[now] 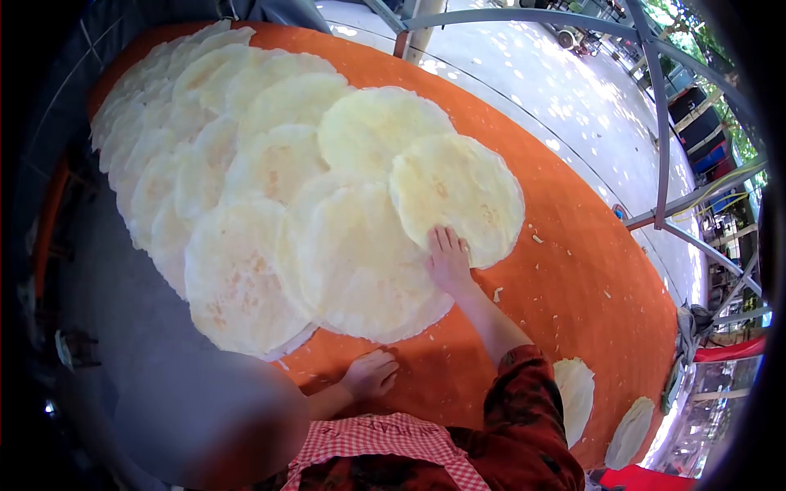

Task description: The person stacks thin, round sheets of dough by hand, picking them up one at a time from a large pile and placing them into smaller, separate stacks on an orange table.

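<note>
Many thin, round, pale flatbreads (360,262) overlap on an orange table surface (573,270). My right hand (449,259) lies flat, fingers apart, on the lower edge of the rightmost flatbread (458,192) of the spread. Near the table's front edge, below the flatbreads, is my left hand (371,375); its fingers are curled together and nothing shows in them. A browned flatbread (241,278) lies up and to the left of that hand, not touching it.
Two separate flatbreads (575,399) (630,432) lie at the lower right. Small crumbs dot the orange surface. A metal frame (660,147) stands beyond the table's far edge, over a paved floor (524,82). A blurred round shape covers the lower left.
</note>
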`<control>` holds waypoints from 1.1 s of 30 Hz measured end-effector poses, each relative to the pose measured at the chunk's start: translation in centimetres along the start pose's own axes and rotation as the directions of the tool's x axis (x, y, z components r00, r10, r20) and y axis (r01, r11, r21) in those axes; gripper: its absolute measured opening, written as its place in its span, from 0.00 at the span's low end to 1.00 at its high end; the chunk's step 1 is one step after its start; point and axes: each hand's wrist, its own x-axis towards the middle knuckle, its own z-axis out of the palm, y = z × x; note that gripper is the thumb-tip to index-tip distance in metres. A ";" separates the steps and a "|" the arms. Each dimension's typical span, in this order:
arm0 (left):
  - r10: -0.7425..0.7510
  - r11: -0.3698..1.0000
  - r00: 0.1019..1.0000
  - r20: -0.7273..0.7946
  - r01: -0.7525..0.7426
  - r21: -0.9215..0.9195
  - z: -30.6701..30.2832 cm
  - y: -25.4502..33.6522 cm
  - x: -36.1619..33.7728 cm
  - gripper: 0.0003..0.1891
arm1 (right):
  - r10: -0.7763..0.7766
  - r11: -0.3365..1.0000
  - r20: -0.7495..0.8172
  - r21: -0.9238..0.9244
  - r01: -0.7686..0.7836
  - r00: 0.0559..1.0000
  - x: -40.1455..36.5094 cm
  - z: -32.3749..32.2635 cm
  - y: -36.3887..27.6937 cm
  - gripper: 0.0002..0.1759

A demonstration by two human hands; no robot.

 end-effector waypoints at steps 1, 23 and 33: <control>-0.011 1.000 0.999 0.037 0.011 0.008 -0.3 0.0 0.1 0.05 | 0.009 0.997 0.006 -0.080 -0.009 1.000 0.4 0.4 -0.1 0.30; -0.659 0.658 0.748 -0.084 0.518 -0.546 -17.8 -13.8 1.4 0.30 | 0.364 0.930 -0.044 0.068 -0.361 0.930 -5.6 -2.4 -24.0 0.16; -0.670 0.547 0.737 0.085 0.568 -0.615 -16.8 -15.7 3.2 0.26 | 0.307 0.951 0.008 -0.021 -0.307 0.952 -4.4 -1.3 -27.1 0.20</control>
